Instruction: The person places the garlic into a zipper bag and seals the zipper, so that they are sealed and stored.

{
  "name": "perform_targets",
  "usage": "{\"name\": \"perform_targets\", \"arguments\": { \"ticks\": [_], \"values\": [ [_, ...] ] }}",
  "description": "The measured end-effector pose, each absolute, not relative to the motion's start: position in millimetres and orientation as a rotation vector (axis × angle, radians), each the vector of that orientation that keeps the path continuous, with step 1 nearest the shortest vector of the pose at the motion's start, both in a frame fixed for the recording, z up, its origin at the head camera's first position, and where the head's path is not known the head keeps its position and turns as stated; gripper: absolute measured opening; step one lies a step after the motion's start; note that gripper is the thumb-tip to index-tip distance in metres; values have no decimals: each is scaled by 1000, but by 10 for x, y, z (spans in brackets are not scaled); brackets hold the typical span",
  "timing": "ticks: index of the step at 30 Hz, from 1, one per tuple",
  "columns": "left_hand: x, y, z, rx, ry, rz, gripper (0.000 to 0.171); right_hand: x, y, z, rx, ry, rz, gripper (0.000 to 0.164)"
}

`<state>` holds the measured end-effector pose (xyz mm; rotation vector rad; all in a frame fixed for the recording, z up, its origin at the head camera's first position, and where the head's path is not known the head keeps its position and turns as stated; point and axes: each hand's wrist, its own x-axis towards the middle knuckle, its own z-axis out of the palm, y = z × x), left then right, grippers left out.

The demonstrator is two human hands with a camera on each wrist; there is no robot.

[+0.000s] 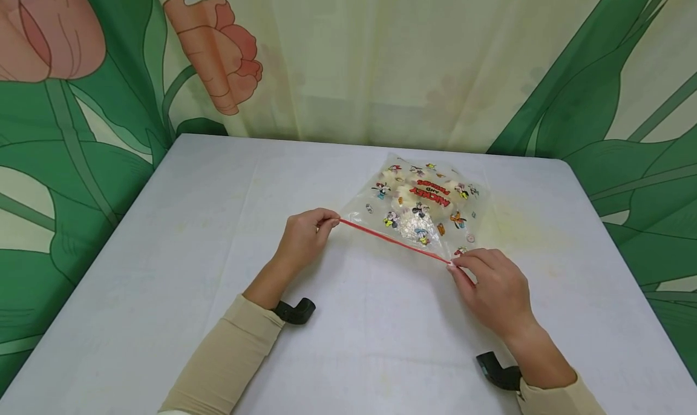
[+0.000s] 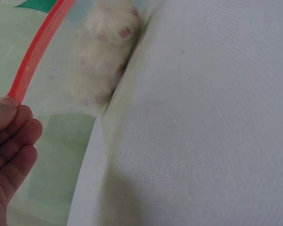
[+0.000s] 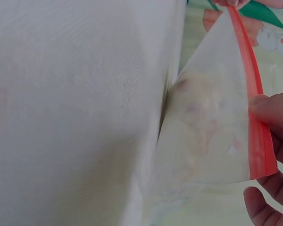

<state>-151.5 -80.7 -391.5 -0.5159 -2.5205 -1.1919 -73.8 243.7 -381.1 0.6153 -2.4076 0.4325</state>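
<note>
A clear zip bag (image 1: 435, 209) printed with cartoon figures and red lettering lies towards the back of the table. Inside it are pale, fluffy-looking things (image 2: 106, 52) with pinkish spots; what they are I cannot tell. Along the bag's near edge runs a red zip strip (image 1: 394, 241), stretched straight and raised off the cloth. My left hand (image 1: 307, 236) pinches the strip's left end between thumb and fingers. At the other end, my right hand (image 1: 495, 288) pinches the strip near its corner. In the right wrist view the thumb presses on the red strip (image 3: 252, 89).
White cloth covers the table (image 1: 163, 239), whose far edge meets a curtain (image 1: 435, 58) printed with tulips and leaves. Each wrist wears a black camera mount, the left one (image 1: 296, 311) and the right one (image 1: 498, 371) both above the cloth.
</note>
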Motion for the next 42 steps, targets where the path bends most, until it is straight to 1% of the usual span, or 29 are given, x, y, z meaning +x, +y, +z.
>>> {"name": "perform_targets", "arguments": {
  "ticks": [9, 14, 23, 26, 31, 42],
  "values": [
    [-1513, -812, -3924, -519, -2521, -1194, 8, -687, 2492, -3841, 598, -2426, 430, 18],
    [-1534, -837, -3937, -502, -2510, -1191, 7, -633, 2560, -3861, 567, -2411, 407, 12],
    [-1546, -857, -3967, -523, -2484, -1200, 6, -583, 2663, -3900, 550, -2366, 402, 18],
    [-1545, -858, -3981, -524, -2481, -1202, 6, -574, 2691, -3935, 540, -2335, 422, 26],
    [-1545, -852, -3987, -526, -2475, -1207, 6, -546, 2716, -3953, 521, -2313, 432, 54],
    [-1532, -829, -3984, -520, -2499, -1224, 8, -476, 2769, -3970, 505, -2325, 367, 60]
  ]
}}
